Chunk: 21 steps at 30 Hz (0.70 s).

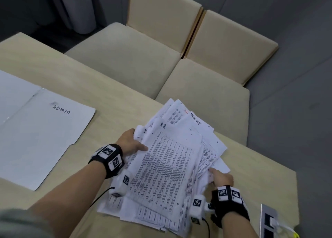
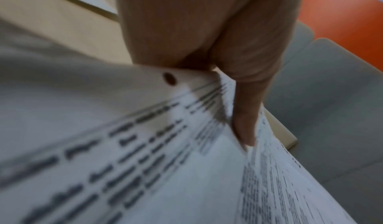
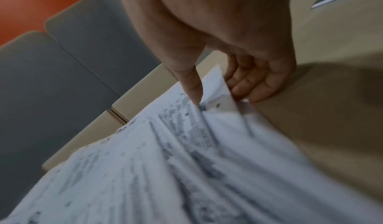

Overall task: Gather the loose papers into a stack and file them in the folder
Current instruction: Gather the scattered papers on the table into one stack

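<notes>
A fanned, uneven pile of printed white papers (image 1: 170,166) lies on the beige table (image 1: 111,101) near its right front part. My left hand (image 1: 132,143) grips the pile's left edge, thumb on top of the sheets (image 2: 145,162). My right hand (image 1: 220,177) pinches the right edge, thumb on top and fingers curled under the sheets (image 3: 165,170). An open white folder (image 1: 36,130) marked "ADMIN" lies flat on the table to the left, apart from both hands.
Two beige cushioned chairs (image 1: 136,61) stand beyond the table's far edge. A grey bin (image 1: 75,9) is on the floor at the back left. A socket panel with a cable (image 1: 269,221) sits at the table's right front corner.
</notes>
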{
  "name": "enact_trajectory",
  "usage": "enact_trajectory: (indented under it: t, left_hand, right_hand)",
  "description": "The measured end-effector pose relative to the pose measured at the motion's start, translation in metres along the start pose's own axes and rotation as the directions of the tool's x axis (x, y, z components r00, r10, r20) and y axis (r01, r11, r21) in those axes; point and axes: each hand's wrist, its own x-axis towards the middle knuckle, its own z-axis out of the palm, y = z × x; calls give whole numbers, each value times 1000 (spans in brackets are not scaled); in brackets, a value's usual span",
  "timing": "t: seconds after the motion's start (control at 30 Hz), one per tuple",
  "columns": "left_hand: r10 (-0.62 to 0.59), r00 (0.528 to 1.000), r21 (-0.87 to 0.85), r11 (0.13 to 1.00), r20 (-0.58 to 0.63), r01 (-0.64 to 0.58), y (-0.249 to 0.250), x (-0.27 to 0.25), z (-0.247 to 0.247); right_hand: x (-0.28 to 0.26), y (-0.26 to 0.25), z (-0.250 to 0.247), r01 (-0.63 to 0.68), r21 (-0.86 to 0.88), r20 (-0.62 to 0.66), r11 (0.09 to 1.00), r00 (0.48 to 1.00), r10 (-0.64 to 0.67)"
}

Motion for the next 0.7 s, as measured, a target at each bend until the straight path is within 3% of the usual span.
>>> enact_trajectory:
  t: [0.1,0.17,0.23,0.33,0.4,0.43,0.53,0.63,0.7]
  left_hand:
    - [51,989,-66,997,136,-43,-2,-3,4]
    - [82,984,-97,993,158,-67,0,-8,8]
    - [86,983,-106,992,163,-69,1,-10,9]
    - [83,993,-109,991,85,-74,-3,-11,15]
    - [64,998,-59,996,24,-62,-11,-7,23]
    - [65,996,-42,997,56,-62,-13,-8,28]
    - [181,976,-55,983,119,-176,9,-38,30]
    - [343,930,-152,934,135,-323,37,-69,12]
    - [427,886,-273,887,182,-371,54,-89,-9]
  right_hand:
    - [2,-10,9,31,-16,94,999,995,-29]
    - [-11,-13,16,77,55,138,995,987,-84]
    - [-13,-8,20,87,179,159,980,980,-116]
    - [-31,4,12,3,353,287,936,952,-111]
    - [-50,16,7,-17,320,347,947,933,-101]
    - [-62,21,6,-19,262,343,965,936,-75]
    - [-75,28,6,21,176,350,984,933,-82]
    - [-77,18,-10,61,379,367,923,906,-210]
    - [-88,8,-31,65,534,445,843,827,-345]
